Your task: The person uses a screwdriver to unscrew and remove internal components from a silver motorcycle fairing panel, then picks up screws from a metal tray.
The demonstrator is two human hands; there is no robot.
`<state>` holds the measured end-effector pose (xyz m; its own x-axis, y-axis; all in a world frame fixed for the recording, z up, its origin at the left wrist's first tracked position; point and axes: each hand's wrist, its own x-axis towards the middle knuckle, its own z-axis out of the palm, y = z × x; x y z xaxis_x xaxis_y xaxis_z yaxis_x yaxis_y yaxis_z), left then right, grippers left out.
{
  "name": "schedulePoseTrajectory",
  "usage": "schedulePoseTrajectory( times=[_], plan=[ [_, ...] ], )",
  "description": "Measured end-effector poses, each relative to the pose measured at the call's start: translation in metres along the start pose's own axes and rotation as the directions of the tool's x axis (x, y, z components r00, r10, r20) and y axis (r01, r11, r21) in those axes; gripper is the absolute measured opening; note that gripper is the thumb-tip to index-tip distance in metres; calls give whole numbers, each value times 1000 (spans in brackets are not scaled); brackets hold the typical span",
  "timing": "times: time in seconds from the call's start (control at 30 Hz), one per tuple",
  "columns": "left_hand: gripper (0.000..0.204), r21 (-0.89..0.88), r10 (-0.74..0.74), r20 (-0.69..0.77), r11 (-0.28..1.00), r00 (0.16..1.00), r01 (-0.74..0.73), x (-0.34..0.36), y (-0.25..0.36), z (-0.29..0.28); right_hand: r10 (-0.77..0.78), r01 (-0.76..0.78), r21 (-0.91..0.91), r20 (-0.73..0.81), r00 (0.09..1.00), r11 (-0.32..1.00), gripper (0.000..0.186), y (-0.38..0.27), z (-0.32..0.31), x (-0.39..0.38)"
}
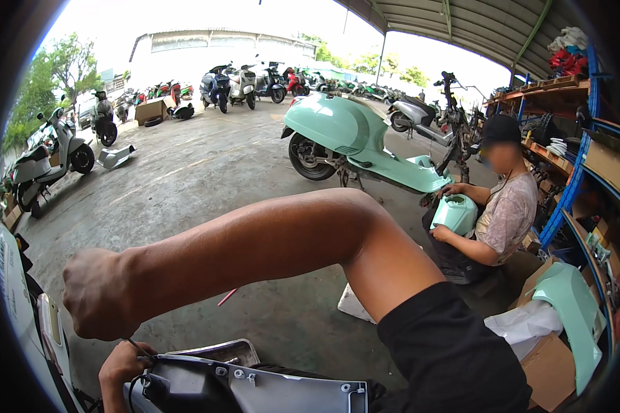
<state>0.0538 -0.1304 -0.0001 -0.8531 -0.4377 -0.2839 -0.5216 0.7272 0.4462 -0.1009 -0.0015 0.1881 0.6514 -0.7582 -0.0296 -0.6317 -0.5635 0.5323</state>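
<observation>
My right arm, in a black sleeve, crosses the view to the left. Its closed right hand (98,294) is a fist above the left end of a grey plastic scooter panel (300,387). A thin dark shaft or wire (139,347) shows below the fist; what lies inside the fist is hidden. Lower down, my left hand (122,366) grips the panel's left end, fingers curled over its edge. A black cable (132,391) loops beside that hand. The panel lies inner side up, with a dark hollow and several small fittings.
A metal tray (238,350) stands just behind the panel. A white vehicle body (22,316) is close at left. At right, a seated person (506,199) holds a mint-green part (455,213) beside a mint-green scooter (337,127). Blue shelving (568,186) and an open box (551,368) stand farther right.
</observation>
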Motion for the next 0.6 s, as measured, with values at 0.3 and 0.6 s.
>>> schedulePoseTrajectory(
  times=[0.3, 0.6],
  plan=[
    [29, -26, -73, 24, 997, 997, 74, 1, 10, -3, -12, 12, -17, -7, 1000, 1000, 20, 3, 1, 4],
    [31, -32, -49, 37, 998, 998, 50, 2, -1, 1, -6, 6, -36, -10, 1000, 999, 17, -3, 1, 2]
  ],
)
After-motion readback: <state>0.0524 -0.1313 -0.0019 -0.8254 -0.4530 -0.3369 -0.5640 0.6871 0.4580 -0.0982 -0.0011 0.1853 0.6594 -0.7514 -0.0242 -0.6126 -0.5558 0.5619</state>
